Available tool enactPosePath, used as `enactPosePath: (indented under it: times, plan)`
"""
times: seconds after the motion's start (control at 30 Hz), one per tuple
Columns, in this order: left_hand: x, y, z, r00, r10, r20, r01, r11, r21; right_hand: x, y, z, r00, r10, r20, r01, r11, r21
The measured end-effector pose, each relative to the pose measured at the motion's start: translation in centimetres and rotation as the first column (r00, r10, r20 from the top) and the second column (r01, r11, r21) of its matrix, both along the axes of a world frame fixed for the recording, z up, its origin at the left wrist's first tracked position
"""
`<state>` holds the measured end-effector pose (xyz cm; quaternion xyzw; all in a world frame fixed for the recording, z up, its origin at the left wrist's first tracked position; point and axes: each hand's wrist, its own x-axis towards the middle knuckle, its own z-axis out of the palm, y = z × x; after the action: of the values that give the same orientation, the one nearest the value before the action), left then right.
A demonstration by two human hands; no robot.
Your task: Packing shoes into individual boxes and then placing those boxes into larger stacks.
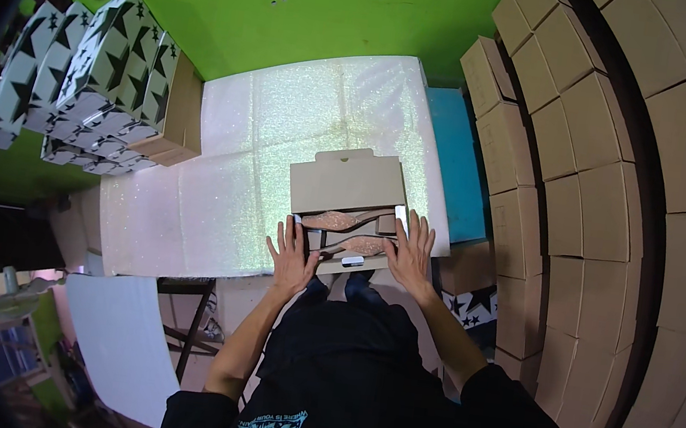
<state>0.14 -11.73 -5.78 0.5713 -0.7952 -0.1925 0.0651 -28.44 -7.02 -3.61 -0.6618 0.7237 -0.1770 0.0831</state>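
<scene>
An open cardboard shoe box (350, 183) lies at the near edge of the table, its lid flap laid back away from me. Inside it is a pair of women's shoes, with one glittery rose-coloured shoe (332, 220) above another similar shoe (365, 245). My left hand (293, 261) rests on the box's left side with its fingers spread. On the right side lies my right hand (413, 251), its fingers stretched out over the box edge. Neither hand grips anything. A small white label or tab (352, 261) shows at the box's near wall.
A shiny white cover (221, 155) spans the table. Star-patterned boxes (113, 54) are stacked at its far left. Tall stacks of brown cartons (591, 203) line the right side, next to a blue surface (453, 164). A green wall (299, 18) stands behind.
</scene>
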Motion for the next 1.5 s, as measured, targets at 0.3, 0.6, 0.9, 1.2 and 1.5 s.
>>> enactPosePath:
  times: [0.3,0.6,0.9,1.2,1.5]
  plan:
    - [0.9,1.1,1.9,0.982,-0.183,0.054,0.184,0.983,-0.018,-0.6,1.2,-1.5,1.000,0.009,-0.028,-0.012,0.993,-0.115]
    - [0.0,-1.4,1.2,0.998,-0.057,0.013,0.058,0.993,-0.100,-0.6,-2.5,-1.6,0.996,-0.077,-0.053,0.073,0.995,-0.075]
    - [-3.7,-3.5,0.8,0.982,0.188,-0.013,-0.189,0.978,-0.085,-0.7,-3.6,-1.9,0.997,-0.065,-0.041,0.067,0.995,0.075]
    - [-3.9,-2.5,0.1,0.966,0.256,-0.035,-0.257,0.966,-0.020,0.3,-8.3,0.5,0.994,0.049,-0.099,-0.045,0.998,0.038]
    - [-4.2,-2.5,0.2,0.963,0.263,-0.062,-0.266,0.963,-0.045,2.7,-24.3,2.4,0.986,0.072,0.151,-0.127,0.910,0.395]
